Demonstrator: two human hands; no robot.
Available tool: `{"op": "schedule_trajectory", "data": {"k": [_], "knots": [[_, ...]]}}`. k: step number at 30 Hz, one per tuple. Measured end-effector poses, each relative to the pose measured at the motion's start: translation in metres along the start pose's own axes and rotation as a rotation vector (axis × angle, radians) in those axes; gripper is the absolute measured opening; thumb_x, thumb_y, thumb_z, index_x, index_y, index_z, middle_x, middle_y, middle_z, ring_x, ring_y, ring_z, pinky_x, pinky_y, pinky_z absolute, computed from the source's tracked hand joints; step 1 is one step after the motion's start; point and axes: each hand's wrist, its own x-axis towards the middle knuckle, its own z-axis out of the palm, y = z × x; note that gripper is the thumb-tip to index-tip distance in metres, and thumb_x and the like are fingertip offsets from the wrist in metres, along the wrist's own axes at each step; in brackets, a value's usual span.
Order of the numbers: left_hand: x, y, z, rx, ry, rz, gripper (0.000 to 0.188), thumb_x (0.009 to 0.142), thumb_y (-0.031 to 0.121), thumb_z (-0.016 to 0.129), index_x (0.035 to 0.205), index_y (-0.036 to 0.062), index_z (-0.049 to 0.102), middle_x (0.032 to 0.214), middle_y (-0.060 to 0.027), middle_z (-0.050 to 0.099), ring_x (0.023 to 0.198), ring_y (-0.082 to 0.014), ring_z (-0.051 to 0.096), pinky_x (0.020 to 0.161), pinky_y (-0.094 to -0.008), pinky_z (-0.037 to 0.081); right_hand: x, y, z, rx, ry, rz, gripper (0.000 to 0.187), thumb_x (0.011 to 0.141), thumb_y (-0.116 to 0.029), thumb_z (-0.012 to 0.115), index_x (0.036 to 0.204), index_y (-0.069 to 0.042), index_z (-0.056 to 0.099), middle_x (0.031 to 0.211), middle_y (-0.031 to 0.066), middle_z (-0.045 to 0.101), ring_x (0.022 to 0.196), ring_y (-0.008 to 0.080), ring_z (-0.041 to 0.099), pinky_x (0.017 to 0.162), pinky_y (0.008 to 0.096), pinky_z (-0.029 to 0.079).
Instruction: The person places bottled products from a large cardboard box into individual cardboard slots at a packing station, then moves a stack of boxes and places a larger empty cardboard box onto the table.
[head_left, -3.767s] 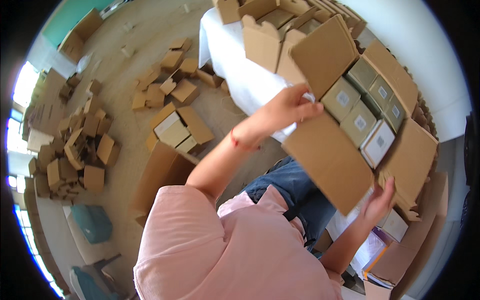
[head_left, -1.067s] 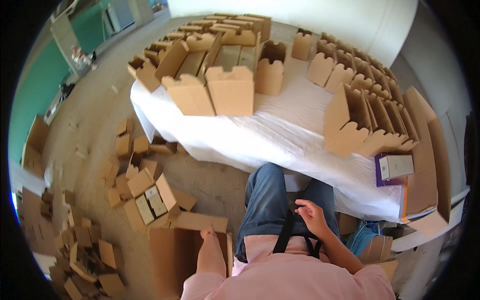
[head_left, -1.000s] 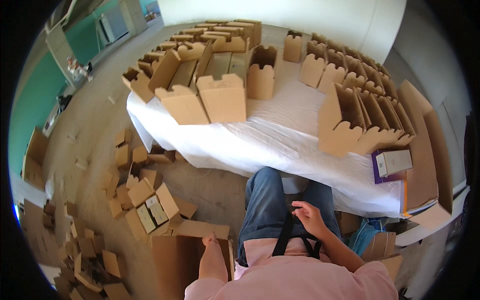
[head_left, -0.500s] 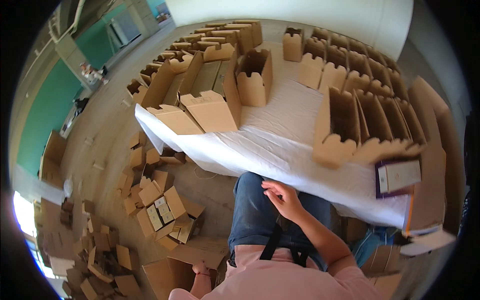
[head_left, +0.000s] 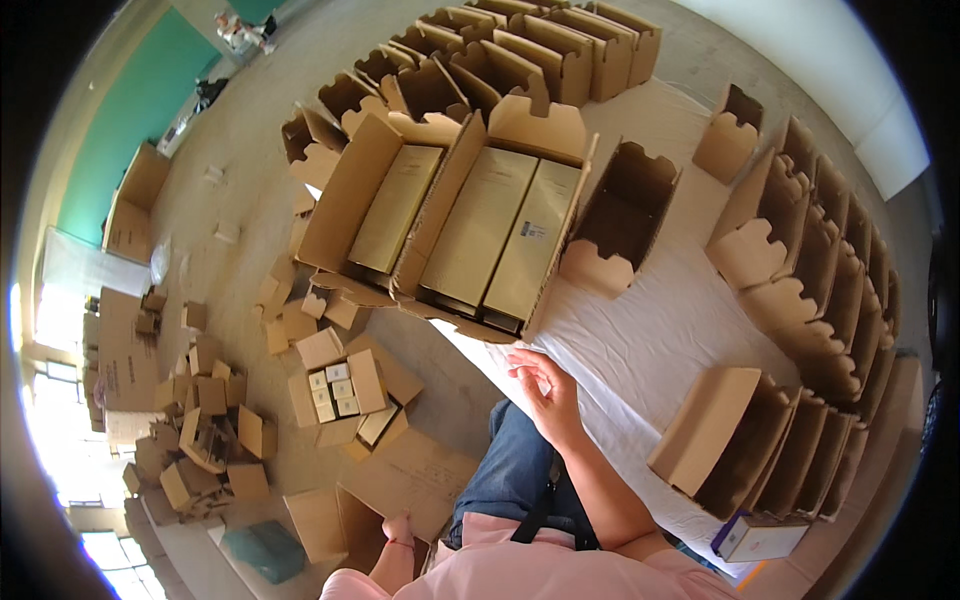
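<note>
My right hand [head_left: 550, 397] is raised beside the table's near edge, fingers loosely bent and apart, holding nothing. Just beyond it are two long brown cardboard trays with notched ends. One tray [head_left: 320, 215] holds a gold-toned flat box [head_left: 398, 208]. Its neighbour [head_left: 573, 262] holds two more, a wide one [head_left: 480, 228] and one with a small label [head_left: 533, 240]. Low on my left, my left hand [head_left: 397, 527] grips the edge of a large open cardboard box [head_left: 425, 480]; the box's inside is mostly hidden.
A white-covered table [head_left: 600, 350] carries rows of empty notched cartons [head_left: 790, 240] and a single carton [head_left: 622, 215]. A white and purple box [head_left: 762, 538] lies at the right. On the floor, an open carton [head_left: 368, 380] contains small boxes, near a heap of cardboard [head_left: 205, 440].
My view has swung, bringing the filled trays closer to the middle. My right hand is now nearer those trays, still empty. My left hand stays at the large box.
</note>
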Motion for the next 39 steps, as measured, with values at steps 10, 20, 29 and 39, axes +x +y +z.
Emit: {"op": "schedule_trajectory", "data": {"k": [10,20,29,39], "knots": [[-0.160,0.136,-0.076,-0.216,0.064,0.280,0.028,0.075,-0.003,0.061,0.103,-0.0035,0.059,0.094,-0.0068,0.064,0.081,-0.0163,0.060,0.071,-0.0288,0.048,-0.001,-0.058,0.005,0.016,-0.122,0.196,0.026,0.092,-0.012,0.051,0.111,0.005,0.053,0.101,0.0122,0.062,0.089,0.0174,0.061,0.081,0.0298,0.050],[-0.313,0.270,-0.165,-0.411,0.077,0.632,0.026,0.079,0.001,0.061,0.105,-0.0033,0.058,0.094,-0.0041,0.062,0.080,-0.0110,0.057,0.068,-0.0240,0.046,0.017,-0.140,-0.021,-0.164,-0.147,0.051,0.023,0.091,-0.011,0.053,0.111,-0.002,0.056,0.098,0.0061,0.063,0.083,0.0099,0.060,0.074,0.0239,0.049],[-0.362,0.282,-0.170,-0.208,0.280,0.882,0.025,0.078,0.007,0.064,0.099,-0.0061,0.059,0.088,-0.0062,0.064,0.077,-0.0113,0.057,0.070,-0.0264,0.047,0.040,-0.145,-0.047,-0.111,-0.153,-0.022,0.023,0.088,-0.014,0.055,0.106,0.000,0.059,0.094,0.0103,0.066,0.079,0.0138,0.062,0.069,0.0259,0.049],[-0.432,0.262,-0.229,-0.012,0.450,1.086,0.027,0.079,0.006,0.064,0.101,-0.0091,0.058,0.093,-0.0116,0.065,0.082,-0.0168,0.059,0.075,-0.0303,0.047,-0.001,-0.149,-0.062,-0.130,-0.164,-0.001,0.026,0.082,-0.014,0.059,0.105,-0.002,0.058,0.095,0.0103,0.065,0.080,0.0203,0.062,0.071,0.0301,0.049]]}}
